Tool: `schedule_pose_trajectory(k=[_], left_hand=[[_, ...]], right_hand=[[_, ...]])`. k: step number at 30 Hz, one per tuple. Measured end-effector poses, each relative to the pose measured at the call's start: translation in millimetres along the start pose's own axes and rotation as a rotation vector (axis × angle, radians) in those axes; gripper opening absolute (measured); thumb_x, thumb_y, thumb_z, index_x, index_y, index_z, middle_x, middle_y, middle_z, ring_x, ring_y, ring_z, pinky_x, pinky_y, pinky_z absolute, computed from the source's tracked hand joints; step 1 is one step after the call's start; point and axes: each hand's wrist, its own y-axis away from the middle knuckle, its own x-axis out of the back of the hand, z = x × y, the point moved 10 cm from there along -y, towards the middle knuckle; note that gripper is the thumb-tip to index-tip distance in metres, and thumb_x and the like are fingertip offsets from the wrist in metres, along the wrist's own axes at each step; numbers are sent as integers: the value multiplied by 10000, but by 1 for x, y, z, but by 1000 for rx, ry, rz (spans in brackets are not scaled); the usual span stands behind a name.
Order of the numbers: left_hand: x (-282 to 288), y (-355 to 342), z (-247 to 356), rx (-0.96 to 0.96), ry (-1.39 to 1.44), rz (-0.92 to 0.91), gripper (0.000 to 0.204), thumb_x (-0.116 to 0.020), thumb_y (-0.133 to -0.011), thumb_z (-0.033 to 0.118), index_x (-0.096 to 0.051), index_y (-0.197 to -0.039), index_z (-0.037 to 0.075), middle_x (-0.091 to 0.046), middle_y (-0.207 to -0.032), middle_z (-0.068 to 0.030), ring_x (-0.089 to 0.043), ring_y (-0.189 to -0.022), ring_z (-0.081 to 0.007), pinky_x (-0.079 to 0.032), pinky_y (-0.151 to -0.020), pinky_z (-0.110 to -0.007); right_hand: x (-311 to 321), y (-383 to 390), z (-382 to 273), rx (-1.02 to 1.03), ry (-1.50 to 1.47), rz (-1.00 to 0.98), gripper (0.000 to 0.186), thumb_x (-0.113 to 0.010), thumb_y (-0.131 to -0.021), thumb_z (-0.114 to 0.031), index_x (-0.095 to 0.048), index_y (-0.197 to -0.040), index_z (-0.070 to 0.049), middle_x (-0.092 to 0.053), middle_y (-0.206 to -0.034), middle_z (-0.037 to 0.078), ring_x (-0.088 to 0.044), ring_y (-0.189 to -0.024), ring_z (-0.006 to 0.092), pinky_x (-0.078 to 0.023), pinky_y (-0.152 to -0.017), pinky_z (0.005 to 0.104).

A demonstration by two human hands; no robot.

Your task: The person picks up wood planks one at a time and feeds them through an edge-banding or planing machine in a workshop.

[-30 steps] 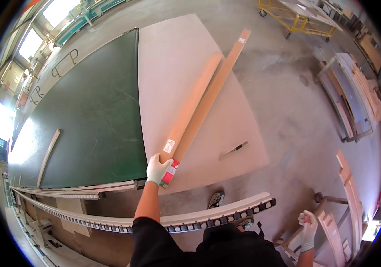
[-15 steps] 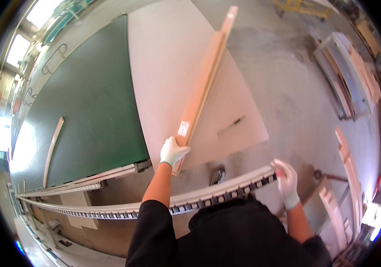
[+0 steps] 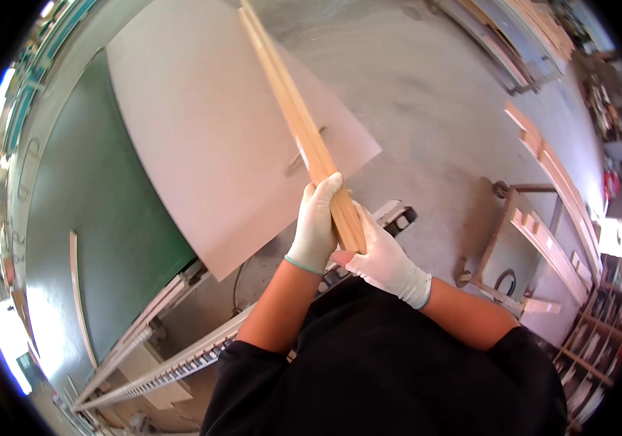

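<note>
Both hands, in white gloves, grip the near end of a long wooden board (image 3: 298, 109). It slants away from me toward the far left, its pale wood edge facing up. My left hand (image 3: 316, 221) wraps round it from the left, thumb over the top. Just nearer to me, my right hand (image 3: 387, 254) closes on its end from the right; some of its fingers are hidden under the wood. Beneath the board lies a large pale sheet (image 3: 202, 123), with a slim pen-like tool (image 3: 296, 161) on it, partly covered by the board.
A green-topped table (image 3: 100, 196) carries a thin wooden strip (image 3: 80, 298) at the left. A roller rail (image 3: 202, 354) runs in front of me. At the right stand a wheeled cart (image 3: 496, 240) and several wooden boards (image 3: 561, 174). Farther off is a loaded rack (image 3: 496, 43).
My right hand has come over from the roller rail and taken hold of the board's near end. The board has turned, its far end now pointing left, and the whole view has swung right.
</note>
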Motion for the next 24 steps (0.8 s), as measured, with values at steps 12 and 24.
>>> schedule_pose_trajectory(k=[12, 24], left_hand=[[-105, -100, -76, 185, -49, -172, 561, -614, -878, 556, -519, -935, 6, -568, -803, -136, -586, -730, -280, -538, -635, -388], [-336, 16, -234, 231, -206, -615, 372, -596, -951, 382, -506, -1101, 53, -565, -932, -78, -562, -820, -184, -497, -681, -336]], right_hand=[[149, 171, 2, -275, 426, 165, 794, -704, -767, -277, -383, -1444, -14, -643, -1070, 248, -643, -902, 422, -518, -809, 453], [228, 370, 56, -33, 378, 738, 758, -707, -756, -226, -414, -1410, 21, -653, -1075, 218, -666, -829, 362, -523, -761, 395]])
